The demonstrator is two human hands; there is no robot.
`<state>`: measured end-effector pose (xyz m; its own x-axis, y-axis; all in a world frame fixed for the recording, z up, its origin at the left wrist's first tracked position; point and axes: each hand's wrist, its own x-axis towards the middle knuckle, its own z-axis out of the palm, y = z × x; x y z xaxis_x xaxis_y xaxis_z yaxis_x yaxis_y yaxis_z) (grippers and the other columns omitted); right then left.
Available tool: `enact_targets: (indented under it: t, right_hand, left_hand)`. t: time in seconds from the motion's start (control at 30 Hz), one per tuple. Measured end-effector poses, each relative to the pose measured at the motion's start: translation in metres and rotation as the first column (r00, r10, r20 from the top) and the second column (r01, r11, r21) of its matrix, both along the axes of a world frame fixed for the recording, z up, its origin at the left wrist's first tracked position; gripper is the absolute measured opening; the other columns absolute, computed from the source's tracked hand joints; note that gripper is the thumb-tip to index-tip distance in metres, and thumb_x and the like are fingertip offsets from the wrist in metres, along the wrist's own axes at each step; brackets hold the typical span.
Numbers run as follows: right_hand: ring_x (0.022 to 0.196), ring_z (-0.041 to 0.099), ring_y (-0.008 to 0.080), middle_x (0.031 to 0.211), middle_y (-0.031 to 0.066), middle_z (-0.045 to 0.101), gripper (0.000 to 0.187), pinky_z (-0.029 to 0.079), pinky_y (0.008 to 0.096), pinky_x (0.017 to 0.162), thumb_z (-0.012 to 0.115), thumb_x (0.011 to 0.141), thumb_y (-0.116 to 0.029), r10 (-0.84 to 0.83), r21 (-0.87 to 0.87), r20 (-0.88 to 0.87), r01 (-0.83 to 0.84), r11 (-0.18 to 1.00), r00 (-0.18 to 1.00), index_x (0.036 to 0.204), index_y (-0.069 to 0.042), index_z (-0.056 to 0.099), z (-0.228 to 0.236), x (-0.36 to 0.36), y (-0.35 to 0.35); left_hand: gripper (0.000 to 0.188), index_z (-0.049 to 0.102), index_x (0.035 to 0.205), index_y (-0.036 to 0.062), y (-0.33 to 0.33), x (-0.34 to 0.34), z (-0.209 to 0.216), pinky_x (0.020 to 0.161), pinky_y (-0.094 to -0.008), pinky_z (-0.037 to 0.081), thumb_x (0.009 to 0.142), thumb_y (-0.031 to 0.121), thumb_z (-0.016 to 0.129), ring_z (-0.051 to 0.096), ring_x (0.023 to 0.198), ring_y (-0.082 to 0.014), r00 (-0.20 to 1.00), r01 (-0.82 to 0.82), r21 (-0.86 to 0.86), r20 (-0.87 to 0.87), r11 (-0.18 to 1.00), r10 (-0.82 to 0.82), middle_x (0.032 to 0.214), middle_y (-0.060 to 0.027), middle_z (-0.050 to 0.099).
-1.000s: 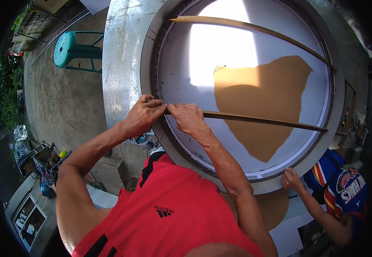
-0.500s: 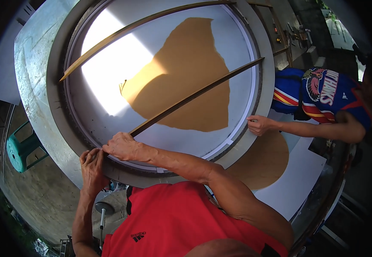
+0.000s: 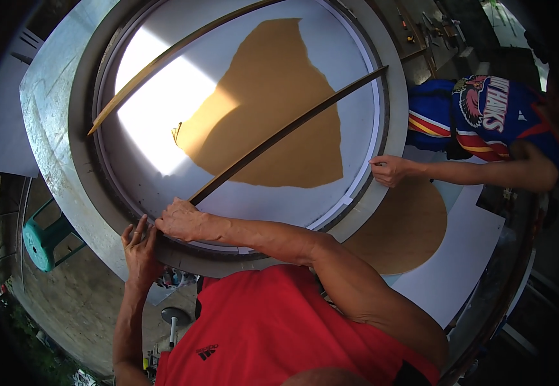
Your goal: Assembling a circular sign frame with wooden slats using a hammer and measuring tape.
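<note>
A large round frame with a wide grey rim (image 3: 81, 128) lies in front of me, with a pale panel (image 3: 273, 209) inside it. A dark, narrow wooden strip (image 3: 292, 125) crosses the panel diagonally from the far right rim to the near left. My right hand (image 3: 181, 220) is closed around its near end, which the fingers cover. Right beside it, my left hand (image 3: 140, 251) rests at the rim's near left edge, fingers stretched and somewhat apart. On the panel lies an irregular brown sheet (image 3: 273, 83), partly under the strip.
A second wooden strip (image 3: 163, 59) spans the far left of the frame. At right, a co-worker's closed hand (image 3: 387, 170) touches the rim. A brown round board (image 3: 408, 225) lies on white sheets (image 3: 459, 257). A green stool (image 3: 41, 238) stands at left; tools (image 3: 443, 29) lie far right.
The fingers of my left hand have lifted and spread a little. My right hand keeps its place on the strip. The whole view has shifted slightly.
</note>
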<state>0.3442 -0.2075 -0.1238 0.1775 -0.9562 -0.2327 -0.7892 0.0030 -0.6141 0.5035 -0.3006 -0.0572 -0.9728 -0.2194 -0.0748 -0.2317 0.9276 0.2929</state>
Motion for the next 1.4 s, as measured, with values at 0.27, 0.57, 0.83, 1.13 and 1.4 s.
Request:
enact_targets:
  t: [0.27, 0.57, 0.83, 1.13, 1.4]
  right_hand:
    - [0.124, 0.047, 0.0346, 0.133, 0.0188, 0.048, 0.046, 0.037, 0.0509, 0.105, 0.074, 0.080, -0.020, -0.281, -0.549, 0.119, 0.299, 0.780, 0.952, 0.120, -0.003, 0.058, 0.043, -0.053, 0.064]
    - [0.110, 0.055, 0.0369, 0.119, 0.0180, 0.059, 0.023, 0.045, 0.0457, 0.095, 0.064, 0.090, -0.008, -0.932, -0.571, -0.043, 0.756, 0.319, 0.361, 0.110, 0.002, 0.066, 0.086, -0.204, 0.298]
    - [0.129, 0.046, 0.0387, 0.136, 0.0198, 0.053, 0.024, 0.036, 0.0472, 0.108, 0.059, 0.093, -0.011, -0.901, -0.650, -0.144, 0.648, 0.398, 0.408, 0.111, 0.002, 0.067, 0.054, -0.186, 0.399]
    - [0.131, 0.043, 0.0388, 0.140, 0.0191, 0.049, 0.026, 0.037, 0.0472, 0.108, 0.059, 0.092, -0.009, -0.908, -0.699, 0.005, 0.651, 0.296, 0.418, 0.116, 0.001, 0.066, 0.058, -0.191, 0.408]
    - [0.128, 0.044, 0.0383, 0.138, 0.0185, 0.048, 0.030, 0.036, 0.0482, 0.106, 0.060, 0.088, -0.005, -0.951, -0.707, 0.064, 0.687, 0.171, 0.302, 0.118, -0.002, 0.064, 0.065, -0.187, 0.423]
  left_hand:
    - [0.064, 0.062, 0.118, -0.0018, 0.000, 0.002, -0.004, 0.109, -0.0509, 0.031, 0.057, 0.007, 0.079, 0.054, 0.131, -0.0282, 0.999, 0.034, -0.047, 0.014, 0.998, -0.033, 0.107, -0.0200, 0.071]
    - [0.060, 0.067, 0.112, -0.0008, 0.000, 0.015, -0.008, 0.106, -0.0466, 0.035, 0.053, 0.001, 0.074, 0.060, 0.118, -0.0335, 1.000, 0.014, -0.067, -0.020, 0.998, -0.015, 0.124, -0.0213, 0.065]
    - [0.059, 0.070, 0.112, 0.0000, 0.003, 0.015, -0.013, 0.102, -0.0412, 0.038, 0.055, 0.010, 0.080, 0.066, 0.108, -0.0303, 0.996, 0.048, -0.059, -0.073, 0.997, -0.052, 0.115, -0.0185, 0.070]
    - [0.061, 0.071, 0.111, 0.0060, 0.006, 0.015, -0.017, 0.102, -0.0422, 0.038, 0.051, 0.005, 0.081, 0.059, 0.115, -0.0374, 0.998, 0.035, -0.095, -0.046, 0.995, -0.040, 0.133, -0.0220, 0.060]
    - [0.062, 0.072, 0.108, 0.0035, -0.001, 0.020, -0.023, 0.103, -0.0432, 0.038, 0.047, 0.005, 0.080, 0.060, 0.117, -0.0368, 0.994, -0.025, -0.054, -0.109, 0.998, 0.019, 0.138, -0.0244, 0.056]
